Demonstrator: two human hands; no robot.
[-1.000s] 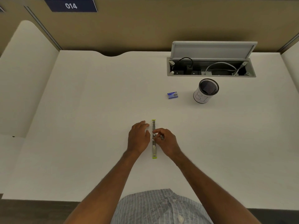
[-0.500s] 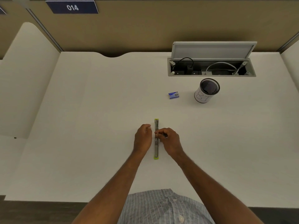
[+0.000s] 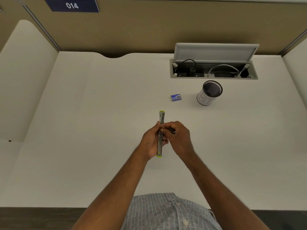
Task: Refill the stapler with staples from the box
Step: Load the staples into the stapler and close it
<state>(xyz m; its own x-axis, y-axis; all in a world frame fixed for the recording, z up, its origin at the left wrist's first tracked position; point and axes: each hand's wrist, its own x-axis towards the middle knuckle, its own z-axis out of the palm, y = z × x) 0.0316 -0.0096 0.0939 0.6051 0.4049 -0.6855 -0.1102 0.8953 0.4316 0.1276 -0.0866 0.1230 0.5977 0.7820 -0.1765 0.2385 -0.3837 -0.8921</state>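
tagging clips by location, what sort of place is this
Most likely an office cubicle desk: tan partition walls carry a navy number plate reading 014, and the white desktop has an open grey cable hatch with cords inside.

The stapler (image 3: 160, 130) is a long, narrow piece of silver metal with lime-green tips at both ends, lying lengthwise away from the person, its far end pointing toward the back of the desk. It is opened out flat, with the metal channel facing up. The staple box (image 3: 176, 97) is small, blue, and closed, resting flat on the desk well beyond the stapler, slightly to its right.
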